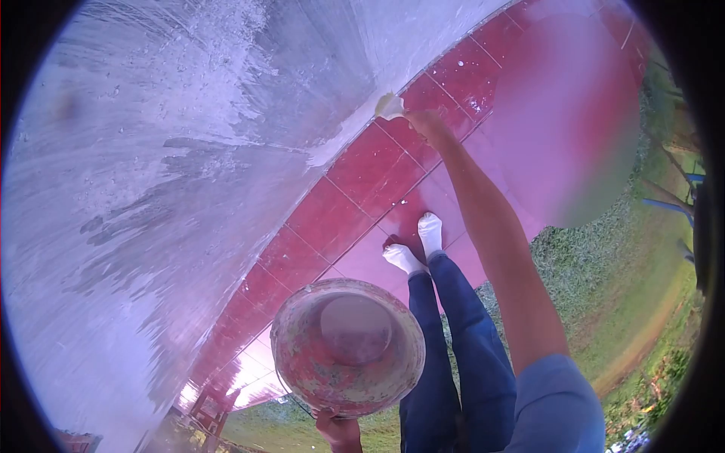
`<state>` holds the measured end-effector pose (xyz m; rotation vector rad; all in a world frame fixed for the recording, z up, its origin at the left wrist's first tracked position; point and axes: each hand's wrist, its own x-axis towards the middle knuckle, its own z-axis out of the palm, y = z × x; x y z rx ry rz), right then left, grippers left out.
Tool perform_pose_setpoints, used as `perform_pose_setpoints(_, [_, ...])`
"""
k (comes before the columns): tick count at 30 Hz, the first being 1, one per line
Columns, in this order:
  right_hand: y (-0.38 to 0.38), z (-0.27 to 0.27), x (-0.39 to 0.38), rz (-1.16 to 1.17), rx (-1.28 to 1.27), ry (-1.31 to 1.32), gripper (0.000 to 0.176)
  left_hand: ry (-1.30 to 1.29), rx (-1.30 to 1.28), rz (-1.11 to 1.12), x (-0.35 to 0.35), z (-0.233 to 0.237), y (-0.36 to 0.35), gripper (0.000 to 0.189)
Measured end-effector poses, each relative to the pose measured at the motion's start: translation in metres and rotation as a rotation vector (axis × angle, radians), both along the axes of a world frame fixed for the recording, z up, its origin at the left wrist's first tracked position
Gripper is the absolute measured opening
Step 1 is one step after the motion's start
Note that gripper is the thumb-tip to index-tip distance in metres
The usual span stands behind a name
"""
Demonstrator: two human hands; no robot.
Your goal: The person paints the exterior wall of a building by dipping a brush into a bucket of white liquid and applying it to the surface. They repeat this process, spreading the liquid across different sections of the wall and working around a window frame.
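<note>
My right hand [425, 126] reaches out at arm's length, closed round the handle of a pale paintbrush [390, 106]. Its bristles touch or nearly touch the foot of the wall [219, 143], which carries streaky whitish strokes over grey. Down at the bottom of the view, my left hand [337, 430] grips a paint-spattered bucket [294, 362] by its near rim. Pale liquid [355, 328] shows at the bottom of the bucket, which is tilted toward me.
Red floor tiles [377, 170] with white splashes run along the wall. My feet in white socks [430, 232] stand on them. Grass [581, 264] borders the tiles on the right. A blurred pinkish patch hides part of the upper right.
</note>
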<state>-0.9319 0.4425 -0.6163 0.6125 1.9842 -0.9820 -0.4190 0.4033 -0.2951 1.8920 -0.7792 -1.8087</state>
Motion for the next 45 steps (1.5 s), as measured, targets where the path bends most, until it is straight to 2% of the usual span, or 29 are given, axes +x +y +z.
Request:
perform_pose_setpoints(2, [-0.005, 0.054, -0.012, -0.060, -0.319, 0.104, 0.036, -0.008, -0.009, 0.071, -0.021, 0.005, 0.001, 0.048])
perform_pose_setpoints(4, [-0.005, 0.105, -0.014, -0.089, -0.393, 0.139, 0.037, -0.019, -0.020, 0.143, -0.019, 0.006, 0.004, 0.046])
perform_pose_setpoints(6, [0.004, 0.161, -0.007, -0.127, -0.530, 0.217, 0.038, -0.266, -0.131, -0.084, 0.008, -0.004, 0.007, 0.040])
perform_pose_setpoints(7, [0.011, 0.190, 0.002, -0.131, -0.591, 0.255, 0.039, -0.261, -0.130, -0.079, 0.012, -0.006, 0.006, 0.040])
perform_pose_setpoints(9, [0.022, 0.256, 0.019, -0.139, -0.736, 0.369, 0.037, -0.033, 0.047, -0.002, 0.020, -0.005, 0.000, 0.035])
perform_pose_setpoints(10, [0.023, 0.279, 0.024, -0.174, -0.795, 0.436, 0.036, -0.039, 0.047, -0.001, 0.021, -0.004, 0.001, 0.035])
perform_pose_setpoints(12, [0.018, 0.298, 0.024, -0.206, -0.851, 0.502, 0.035, -0.124, -0.016, -0.037, 0.020, -0.005, 0.004, 0.034])
perform_pose_setpoints(13, [0.014, 0.302, 0.022, -0.222, -1.042, 0.614, 0.035, -0.122, -0.012, -0.036, 0.023, -0.006, 0.004, 0.034])
perform_pose_setpoints(14, [0.010, 0.304, 0.020, -0.235, -1.236, 0.726, 0.035, -0.101, -0.005, -0.083, 0.027, -0.008, 0.005, 0.035])
perform_pose_setpoints(16, [-0.003, 0.275, 0.006, -0.219, -1.277, 0.652, 0.036, -0.079, -0.001, -0.128, 0.022, -0.007, 0.007, 0.036])
perform_pose_setpoints(17, [-0.013, 0.249, 0.000, -0.207, -1.316, 0.575, 0.037, -0.046, 0.017, -0.063, 0.011, -0.004, 0.008, 0.036])
perform_pose_setpoints(19, [-0.038, 0.168, 0.000, -0.179, -1.206, 0.485, 0.040, -0.005, 0.033, 0.005, 0.026, -0.006, 0.005, 0.036])
perform_pose_setpoints(21, [-0.040, 0.073, 0.015, -0.280, -1.128, 0.276, 0.042, -0.377, -0.306, -1.114, 0.081, -0.014, 0.001, 0.041])
perform_pose_setpoints(22, [-0.032, 0.044, 0.023, -0.286, -1.037, 0.218, 0.043, -0.382, -0.315, -1.112, 0.050, -0.006, 0.002, 0.041])
perform_pose_setpoints(24, [-0.010, -0.001, 0.034, -0.281, -0.764, 0.124, 0.042, 0.029, 0.028, -0.031, -0.038, 0.021, 0.009, 0.043])
perform_pose_setpoints(25, [-0.002, -0.018, 0.035, -0.265, -0.582, 0.093, 0.041, 0.020, 0.027, -0.033, -0.007, 0.010, 0.008, 0.043])
perform_pose_setpoints(26, [0.004, -0.033, 0.031, -0.271, -0.578, 0.085, 0.041, -0.117, -0.294, -0.533, 0.048, -0.007, 0.008, 0.044])
perform_pose_setpoints(27, [0.007, -0.047, 0.023, -0.211, -0.376, 0.059, 0.038, -0.251, -0.613, -1.033, 0.078, -0.016, 0.009, 0.045])
perform_pose_setpoints(28, [0.007, -0.056, 0.019, -0.143, -0.177, 0.033, 0.037, -0.257, -0.609, -1.032, 0.062, -0.009, 0.009, 0.045])
perform_pose_setpoints(29, [0.005, -0.050, 0.015, -0.140, -0.176, 0.027, 0.037, -0.041, -0.264, -0.549, 0.027, 0.002, 0.006, 0.040])
perform_pose_setpoints(30, [0.000, -0.030, 0.006, -0.194, -0.361, 0.090, 0.033, 0.169, 0.074, -0.057, 0.009, 0.007, 0.005, 0.036])
perform_pose_setpoints(31, [-0.006, -0.003, -0.006, -0.247, -0.544, 0.155, 0.032, 0.172, 0.076, -0.051, 0.012, 0.006, 0.007, 0.036])
perform_pose_setpoints(33, [-0.015, 0.075, -0.016, -0.254, -0.517, 0.148, 0.032, -0.006, -0.334, -0.477, 0.033, -0.003, 0.011, 0.035])
perform_pose_setpoints(36, [0.002, 0.188, -0.004, -0.201, -0.610, 0.331, 0.032, -0.282, -0.962, -1.095, 0.055, -0.018, 0.016, 0.034])
perform_pose_setpoints(37, [0.012, 0.221, 0.002, -0.204, -0.667, 0.363, 0.031, -0.284, -0.961, -1.093, 0.050, -0.016, 0.015, 0.034])
perform_pose_setpoints(40, [0.033, 0.278, 0.006, -0.187, -0.780, 0.507, 0.033, -0.099, -0.365, -0.407, 0.002, 0.005, 0.009, 0.050])
perform_pose_setpoints(42, [0.040, 0.289, 0.002, -0.185, -1.259, 0.664, 0.036, 0.036, 0.038, 0.054, -0.019, 0.011, 0.010, 0.061])
perform_pose_setpoints(43, [0.039, 0.286, -0.001, -0.182, -1.257, 0.667, 0.036, 0.039, 0.040, 0.054, -0.014, 0.009, 0.011, 0.061])
perform_pose_setpoints(45, [0.024, 0.262, -0.013, -0.157, -1.395, 0.613, 0.039, 0.025, 0.057, 0.005, 0.004, 0.002, 0.011, 0.073])
